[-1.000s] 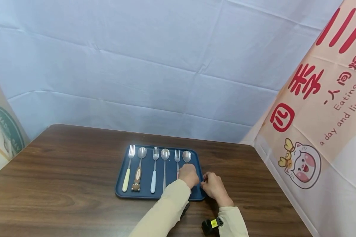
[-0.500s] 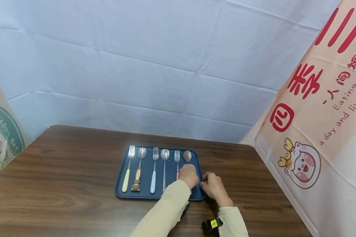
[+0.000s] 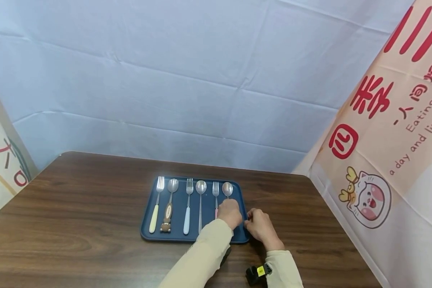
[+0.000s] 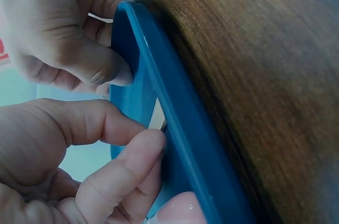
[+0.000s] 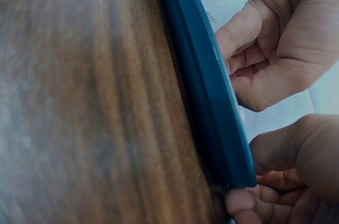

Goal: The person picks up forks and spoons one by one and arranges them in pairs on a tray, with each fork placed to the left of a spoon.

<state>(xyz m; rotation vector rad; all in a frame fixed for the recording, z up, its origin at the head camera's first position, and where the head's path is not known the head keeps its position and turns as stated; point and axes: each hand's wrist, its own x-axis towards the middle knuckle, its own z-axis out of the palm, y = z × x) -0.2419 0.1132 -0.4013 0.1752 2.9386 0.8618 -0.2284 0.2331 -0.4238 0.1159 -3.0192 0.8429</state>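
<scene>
At the right end of a navy blue tray (image 3: 170, 239), my left hand (image 3: 229, 213) pinches the handle of a metal spoon (image 3: 227, 189). The bowl shows beyond my knuckles in the head view. Up close in the left wrist view, a pale, flat handle end (image 4: 157, 115) sits between thumb and fingertips, just inside the tray wall. My right hand (image 3: 261, 226) grips the tray's right rim, thumb on the inside and fingers outside. Left of the spoon lies a pink-handled fork (image 3: 216, 188), partly hidden by my left hand.
Farther left on the tray lie a plain spoon (image 3: 201, 188), a light-blue-handled fork (image 3: 187, 220), a bear-handled spoon (image 3: 167, 216) and a yellow-handled fork (image 3: 153, 218). The tray rests on a brown wooden table (image 3: 75, 216). White cloth (image 3: 165, 80) hangs behind it.
The pinched spoon's bowl turned slightly, looking darker half a second ago, and is bright again now. Both hands stay in nearly the same place. The head view shifted slightly.
</scene>
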